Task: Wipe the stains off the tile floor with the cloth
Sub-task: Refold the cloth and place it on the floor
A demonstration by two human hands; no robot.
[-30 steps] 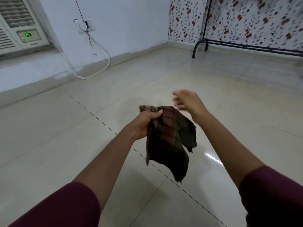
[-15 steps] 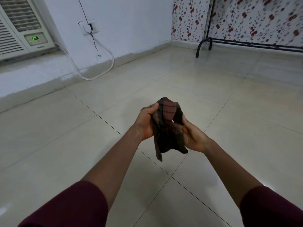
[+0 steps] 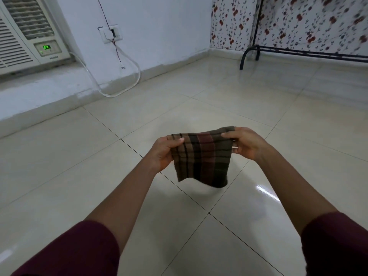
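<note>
Hanging cloth point(image 3: 202, 158) between left hand point(image 3: 163, 152), right hand point(image 3: 248, 143)

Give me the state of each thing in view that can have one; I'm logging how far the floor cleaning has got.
cloth: spread out, held in the air, hanging above the floor
left hand: pinches the cloth's left top corner
right hand: pinches the cloth's right top corner
tile floor: glossy, not yet touched by the cloth
air conditioner: on, display lit green
cable: plugged into the wall socket, hanging in a loop
</note>
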